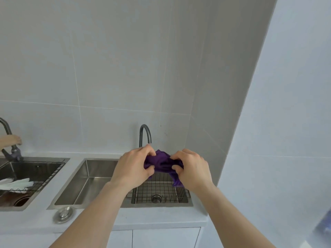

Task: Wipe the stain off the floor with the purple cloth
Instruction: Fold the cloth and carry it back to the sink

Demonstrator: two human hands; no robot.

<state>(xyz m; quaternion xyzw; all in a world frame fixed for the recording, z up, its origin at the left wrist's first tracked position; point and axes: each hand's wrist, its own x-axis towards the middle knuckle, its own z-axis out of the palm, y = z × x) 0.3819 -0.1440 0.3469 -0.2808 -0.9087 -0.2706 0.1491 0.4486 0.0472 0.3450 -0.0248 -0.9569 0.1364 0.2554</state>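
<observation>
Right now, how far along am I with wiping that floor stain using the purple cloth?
Early. Done: the purple cloth is picked up. In hand: left hand and right hand both grip it, bunched, over the sink below the faucet; it looks like wringing. Left: the wiping itself. Neither floor nor stain is in view.

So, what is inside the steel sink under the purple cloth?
Inside the sink sits a black wire rack, with the round drain visible through it. The hands and forearms hide part of the basin floor, so anything there cannot be seen.
</observation>
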